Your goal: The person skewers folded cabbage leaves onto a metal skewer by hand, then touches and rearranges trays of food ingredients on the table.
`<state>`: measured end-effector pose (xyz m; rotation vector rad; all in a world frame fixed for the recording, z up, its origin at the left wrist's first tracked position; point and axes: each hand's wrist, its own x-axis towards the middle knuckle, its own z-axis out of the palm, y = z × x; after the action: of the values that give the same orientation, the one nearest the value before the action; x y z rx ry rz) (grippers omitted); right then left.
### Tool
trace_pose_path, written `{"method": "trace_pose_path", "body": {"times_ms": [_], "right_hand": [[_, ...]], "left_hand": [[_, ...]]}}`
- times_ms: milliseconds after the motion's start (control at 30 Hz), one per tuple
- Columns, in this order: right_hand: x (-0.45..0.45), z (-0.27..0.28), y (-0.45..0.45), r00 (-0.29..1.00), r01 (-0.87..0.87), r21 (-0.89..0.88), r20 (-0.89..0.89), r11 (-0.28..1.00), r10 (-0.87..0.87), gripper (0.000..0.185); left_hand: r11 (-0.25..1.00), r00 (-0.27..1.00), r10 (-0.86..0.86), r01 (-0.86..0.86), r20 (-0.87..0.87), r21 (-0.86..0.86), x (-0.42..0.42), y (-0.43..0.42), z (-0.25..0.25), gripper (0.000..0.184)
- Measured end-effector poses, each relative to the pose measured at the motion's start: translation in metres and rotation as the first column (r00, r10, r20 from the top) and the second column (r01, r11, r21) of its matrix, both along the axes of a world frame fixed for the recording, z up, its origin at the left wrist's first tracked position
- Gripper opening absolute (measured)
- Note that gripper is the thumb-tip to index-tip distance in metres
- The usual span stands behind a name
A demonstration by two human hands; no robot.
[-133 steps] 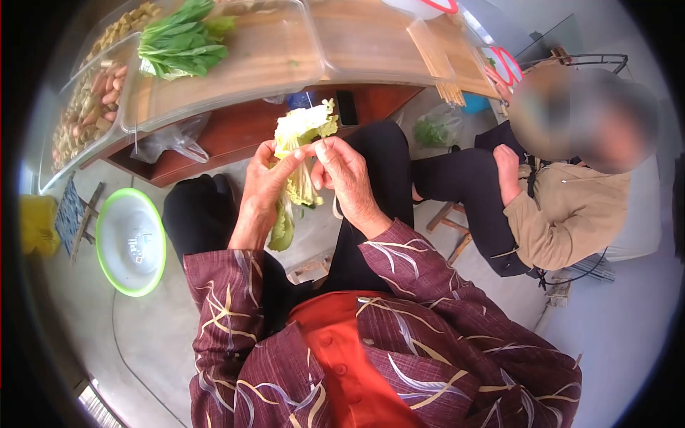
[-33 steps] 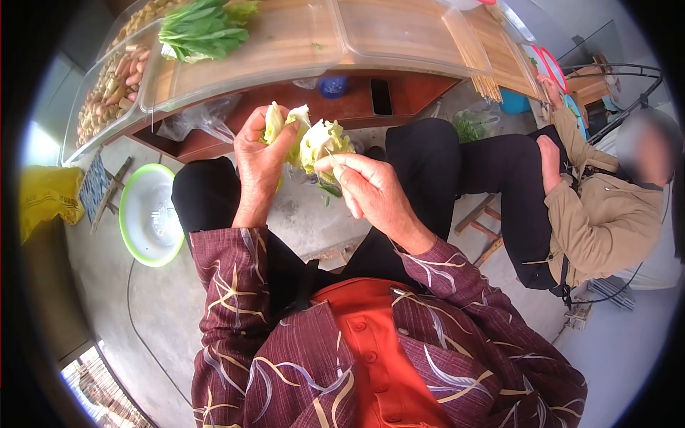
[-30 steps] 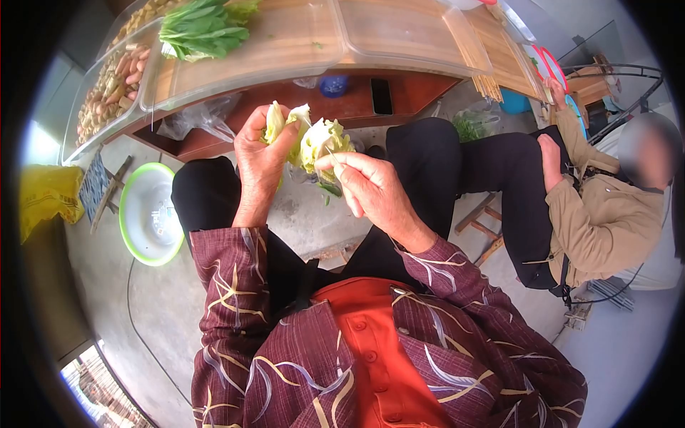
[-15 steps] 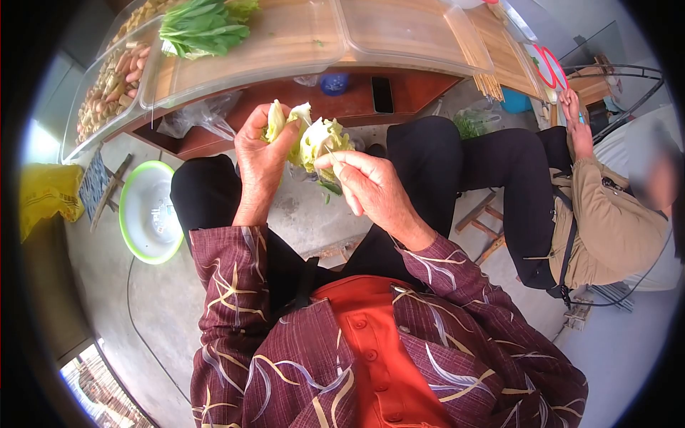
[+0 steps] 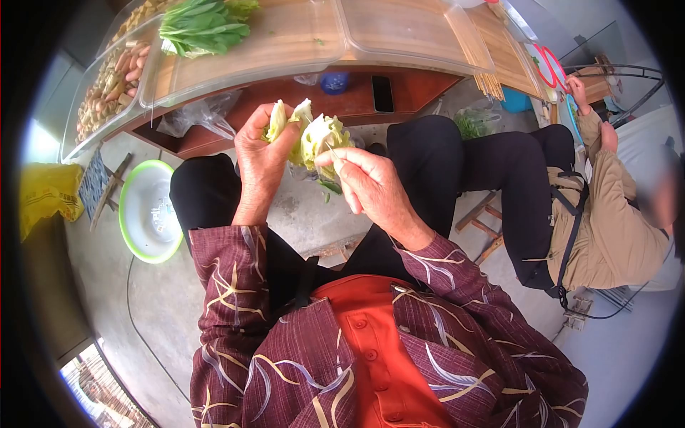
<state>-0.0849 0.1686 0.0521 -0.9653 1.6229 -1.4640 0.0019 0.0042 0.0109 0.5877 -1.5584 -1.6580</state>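
Note:
Pale green leaf pieces, like lettuce or cabbage (image 5: 325, 139), are bunched in front of me above my lap. My left hand (image 5: 265, 153) is closed, with thumb and fingers pinching a folded leaf (image 5: 277, 123) at the left end of the bunch. On the other side my right hand (image 5: 371, 187) pinches a thin bamboo skewer (image 5: 330, 150) between thumb and forefinger. The skewer's near end shows beside the leaves; the rest is hidden among them. Leaf bits hang below the bunch.
Clear plastic trays (image 5: 285, 36) line the table, with leafy greens (image 5: 203, 28) and cut pieces (image 5: 114, 89) at left. Bamboo skewers (image 5: 487, 82) jut over the edge. A phone (image 5: 382, 94) lies on the lower shelf. A green-rimmed basin (image 5: 150, 212) and a seated co-worker (image 5: 606, 221) flank me.
My hands and the leaves barely move. At right, the co-worker's hands have drawn apart, and one arm is now bent closer to the body.

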Motion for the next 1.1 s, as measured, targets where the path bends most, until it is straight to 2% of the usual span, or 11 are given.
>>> {"method": "trace_pose_path", "body": {"times_ms": [167,233,367,433,500,567,633,733,867,967,1100], "right_hand": [[-0.003,0.005,0.001,1.000,-0.009,0.016,0.009,1.000,0.009,0.028],[-0.006,0.008,0.000,1.000,-0.020,0.024,0.016,1.000,0.020,0.029],[-0.010,0.007,0.001,0.999,-0.041,0.044,0.024,0.998,0.040,0.028],[-0.013,0.007,0.003,0.987,0.007,0.055,0.160,0.998,-0.016,0.027],[-0.018,0.003,0.006,0.981,0.073,-0.005,0.179,0.997,-0.071,0.031],[-0.024,0.000,0.008,0.952,0.148,-0.083,0.283,0.986,-0.119,0.029],[-0.026,-0.003,0.006,0.892,0.238,-0.136,0.423,0.962,-0.161,0.023],[-0.029,-0.017,-0.003,0.890,0.243,-0.215,0.438,0.946,-0.129,0.020],[-0.017,-0.021,-0.011,0.869,0.253,-0.172,0.474,0.952,-0.146,0.020],[-0.018,-0.024,-0.014,0.863,0.256,-0.117,0.476,0.960,-0.172,0.020],[-0.019,-0.026,-0.013,0.876,0.267,-0.125,0.444,0.956,-0.187,0.019]], "left_hand": [[0.996,0.996,-0.083,0.082,0.023,0.037,0.006,0.000,0.010,0.008],[0.981,0.983,-0.183,0.182,-0.003,-0.073,0.006,0.001,0.008,0.010],[0.971,0.971,-0.241,0.241,-0.003,0.004,0.008,-0.002,0.009,0.012],[0.978,0.978,-0.208,0.207,-0.018,-0.019,0.008,-0.005,0.008,0.013],[0.984,0.984,-0.173,0.171,-0.034,-0.043,0.010,-0.007,0.010,0.015],[0.964,0.973,-0.228,0.220,0.037,0.147,0.015,-0.007,0.018,0.020],[0.958,0.967,-0.252,0.245,0.027,0.153,0.013,-0.005,0.016,0.019],[0.902,0.924,-0.379,0.383,-0.061,0.201,0.007,0.001,0.004,0.024],[0.847,0.870,-0.493,0.488,-0.034,0.209,-0.001,0.013,0.000,0.024],[0.840,0.850,-0.527,0.524,-0.013,0.140,-0.006,0.013,-0.008,0.023],[0.874,0.880,-0.473,0.474,-0.032,0.113,-0.006,0.023,0.001,0.021]]}}
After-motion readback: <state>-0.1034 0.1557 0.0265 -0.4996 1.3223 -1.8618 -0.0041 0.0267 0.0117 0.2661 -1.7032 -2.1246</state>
